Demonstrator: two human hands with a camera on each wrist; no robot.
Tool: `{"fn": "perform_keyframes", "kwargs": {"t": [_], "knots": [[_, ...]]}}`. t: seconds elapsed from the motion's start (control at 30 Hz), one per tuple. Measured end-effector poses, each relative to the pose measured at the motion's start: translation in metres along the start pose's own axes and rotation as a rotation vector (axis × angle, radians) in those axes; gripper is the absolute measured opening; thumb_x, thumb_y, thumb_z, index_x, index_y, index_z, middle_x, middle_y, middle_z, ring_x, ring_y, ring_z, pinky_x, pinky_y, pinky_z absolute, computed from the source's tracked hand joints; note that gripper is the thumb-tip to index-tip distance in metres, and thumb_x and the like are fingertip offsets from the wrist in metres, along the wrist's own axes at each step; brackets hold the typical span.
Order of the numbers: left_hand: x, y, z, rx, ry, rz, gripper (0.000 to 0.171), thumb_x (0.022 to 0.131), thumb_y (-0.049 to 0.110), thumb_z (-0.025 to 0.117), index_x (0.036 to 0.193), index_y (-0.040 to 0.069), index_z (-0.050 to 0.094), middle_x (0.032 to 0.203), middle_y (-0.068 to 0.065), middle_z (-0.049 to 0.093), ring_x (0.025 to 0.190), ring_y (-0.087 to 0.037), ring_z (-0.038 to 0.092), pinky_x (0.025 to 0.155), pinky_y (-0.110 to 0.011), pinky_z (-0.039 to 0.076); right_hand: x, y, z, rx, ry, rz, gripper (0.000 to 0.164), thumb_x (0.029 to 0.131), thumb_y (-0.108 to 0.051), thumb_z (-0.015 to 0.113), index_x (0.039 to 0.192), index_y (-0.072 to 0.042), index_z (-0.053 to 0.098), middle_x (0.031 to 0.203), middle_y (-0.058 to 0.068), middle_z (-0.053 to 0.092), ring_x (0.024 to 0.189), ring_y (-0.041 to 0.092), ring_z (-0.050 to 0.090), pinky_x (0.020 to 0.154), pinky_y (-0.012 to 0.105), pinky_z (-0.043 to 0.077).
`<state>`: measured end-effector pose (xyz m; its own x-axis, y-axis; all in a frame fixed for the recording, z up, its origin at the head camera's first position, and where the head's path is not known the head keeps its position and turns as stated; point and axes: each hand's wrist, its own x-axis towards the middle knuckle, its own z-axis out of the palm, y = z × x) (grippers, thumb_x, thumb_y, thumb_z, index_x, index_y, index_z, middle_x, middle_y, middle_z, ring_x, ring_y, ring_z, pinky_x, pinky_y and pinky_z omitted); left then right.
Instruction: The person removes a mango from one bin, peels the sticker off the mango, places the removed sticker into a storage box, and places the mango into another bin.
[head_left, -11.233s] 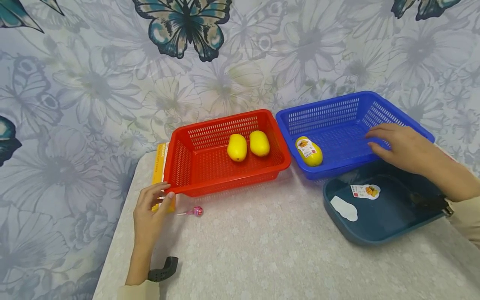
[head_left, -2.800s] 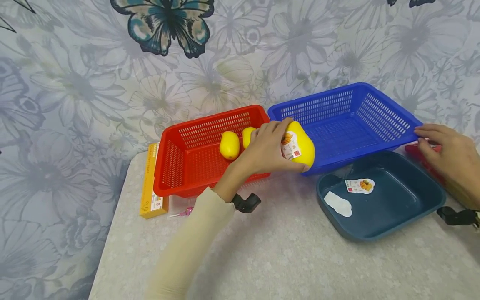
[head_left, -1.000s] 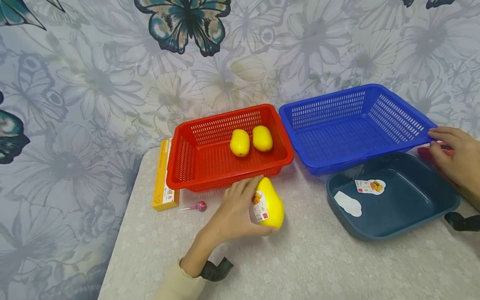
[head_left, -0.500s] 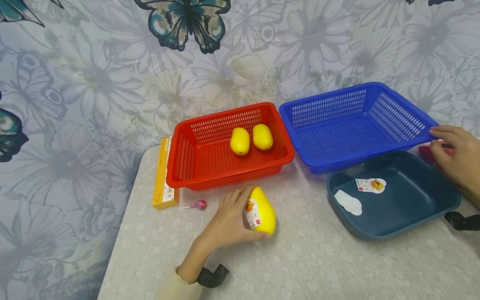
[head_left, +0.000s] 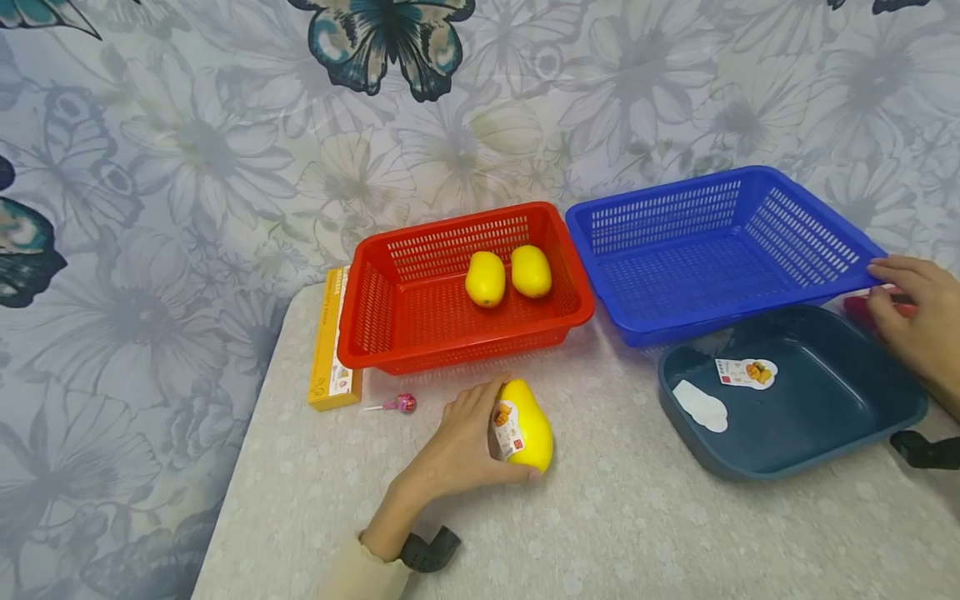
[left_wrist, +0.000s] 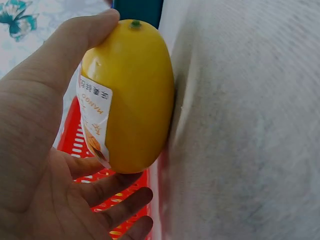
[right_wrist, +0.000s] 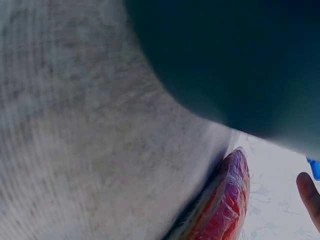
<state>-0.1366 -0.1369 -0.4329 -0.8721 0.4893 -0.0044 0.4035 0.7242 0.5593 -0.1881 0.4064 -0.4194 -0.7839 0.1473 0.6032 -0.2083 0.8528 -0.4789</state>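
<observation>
My left hand (head_left: 465, 450) grips a yellow mango (head_left: 528, 429) on the table in front of the red basket. Thumb and index finger span its two ends; in the left wrist view the other fingers are spread beside it. A white label (left_wrist: 95, 115) reading "MANGO" is stuck on its side. My right hand (head_left: 918, 312) touches the near right corner of the blue basket (head_left: 697, 325), thumb held apart below the rim. Two more mangoes, one at the left (head_left: 486, 279) and one at the right (head_left: 531, 272), lie in the red basket (head_left: 465, 354).
A dark teal tub (head_left: 810, 408) sits below the blue basket, with a mango sticker (head_left: 746, 372) and a white paper piece (head_left: 700, 406) in it. By the red basket are a yellow box (head_left: 330, 350) and a lollipop (head_left: 405, 403). A red packet (right_wrist: 227, 200) lies by my right hand.
The mango, first in the blue basket, was lifted out by my left hand and lowered onto the table. My right hand went from over the blue basket to its corner.
</observation>
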Motion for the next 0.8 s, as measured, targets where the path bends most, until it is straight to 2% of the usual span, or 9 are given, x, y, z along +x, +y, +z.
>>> {"fn": "perform_keyframes", "kwargs": {"t": [0.13, 0.27, 0.4, 0.47, 0.57, 0.7, 0.73, 0.8], "knots": [[-0.002, -0.004, 0.001, -0.026, -0.004, 0.001, 0.117, 0.068, 0.069, 0.079, 0.159, 0.02, 0.023, 0.156, 0.003, 0.034, 0.14, -0.017, 0.029, 0.115, -0.049, 0.022, 0.001, 0.001, 0.002, 0.017, 0.025, -0.027, 0.033, 0.092, 0.002, 0.054, 0.119, 0.019, 0.06, 0.131, 0.034, 0.055, 0.128, 0.048, 0.047, 0.105, 0.007, 0.021], [-0.005, -0.009, 0.0, -0.04, -0.022, 0.043, 0.118, 0.068, 0.068, 0.081, 0.16, 0.021, 0.023, 0.155, 0.004, 0.035, 0.139, -0.018, 0.03, 0.113, -0.051, 0.023, 0.004, 0.0, 0.003, 0.033, 0.047, -0.057, 0.032, 0.09, 0.003, 0.056, 0.117, 0.019, 0.062, 0.128, 0.034, 0.057, 0.126, 0.049, 0.049, 0.106, 0.009, 0.022], [-0.007, -0.012, -0.002, -0.056, -0.047, 0.07, 0.12, 0.066, 0.067, 0.083, 0.16, 0.022, 0.023, 0.156, 0.004, 0.034, 0.14, -0.019, 0.029, 0.112, -0.053, 0.024, 0.007, -0.001, 0.004, 0.035, 0.059, -0.087, 0.032, 0.088, 0.003, 0.057, 0.115, 0.018, 0.063, 0.126, 0.035, 0.057, 0.124, 0.051, 0.05, 0.111, 0.016, 0.023], [-0.007, -0.013, -0.002, -0.058, -0.049, 0.072, 0.12, 0.066, 0.068, 0.082, 0.16, 0.023, 0.023, 0.155, 0.005, 0.035, 0.14, -0.018, 0.029, 0.112, -0.053, 0.023, 0.008, -0.001, 0.005, 0.037, 0.058, -0.094, 0.032, 0.087, 0.003, 0.057, 0.115, 0.019, 0.063, 0.125, 0.035, 0.058, 0.125, 0.05, 0.05, 0.112, 0.017, 0.023], [-0.007, -0.013, 0.0, -0.062, -0.041, 0.066, 0.118, 0.066, 0.07, 0.081, 0.16, 0.026, 0.024, 0.152, 0.008, 0.036, 0.138, -0.015, 0.03, 0.113, -0.051, 0.022, 0.007, 0.0, 0.004, 0.031, 0.039, -0.085, 0.033, 0.087, 0.004, 0.057, 0.116, 0.019, 0.062, 0.126, 0.036, 0.057, 0.125, 0.05, 0.05, 0.107, 0.011, 0.024], [-0.005, -0.011, 0.004, -0.066, -0.025, 0.062, 0.116, 0.066, 0.072, 0.079, 0.159, 0.029, 0.025, 0.15, 0.012, 0.037, 0.137, -0.013, 0.031, 0.114, -0.049, 0.021, 0.007, 0.005, -0.004, -0.002, -0.062, -0.06, 0.036, 0.088, 0.005, 0.055, 0.12, 0.022, 0.056, 0.129, 0.04, 0.05, 0.128, 0.054, 0.044, 0.117, 0.029, 0.024], [-0.005, -0.01, 0.005, -0.068, -0.024, 0.061, 0.116, 0.066, 0.072, 0.079, 0.159, 0.03, 0.024, 0.151, 0.012, 0.037, 0.138, -0.013, 0.03, 0.114, -0.05, 0.021, 0.008, 0.006, -0.007, -0.015, -0.087, -0.066, 0.036, 0.088, 0.005, 0.055, 0.12, 0.022, 0.055, 0.129, 0.042, 0.049, 0.128, 0.056, 0.042, 0.119, 0.037, 0.022], [-0.004, -0.01, 0.006, -0.068, -0.021, 0.063, 0.116, 0.066, 0.072, 0.08, 0.159, 0.03, 0.024, 0.15, 0.011, 0.037, 0.137, -0.014, 0.031, 0.114, -0.051, 0.021, 0.009, 0.008, -0.01, -0.027, -0.124, -0.08, 0.036, 0.087, 0.006, 0.055, 0.119, 0.022, 0.054, 0.127, 0.043, 0.048, 0.128, 0.057, 0.041, 0.119, 0.046, 0.019]]}}
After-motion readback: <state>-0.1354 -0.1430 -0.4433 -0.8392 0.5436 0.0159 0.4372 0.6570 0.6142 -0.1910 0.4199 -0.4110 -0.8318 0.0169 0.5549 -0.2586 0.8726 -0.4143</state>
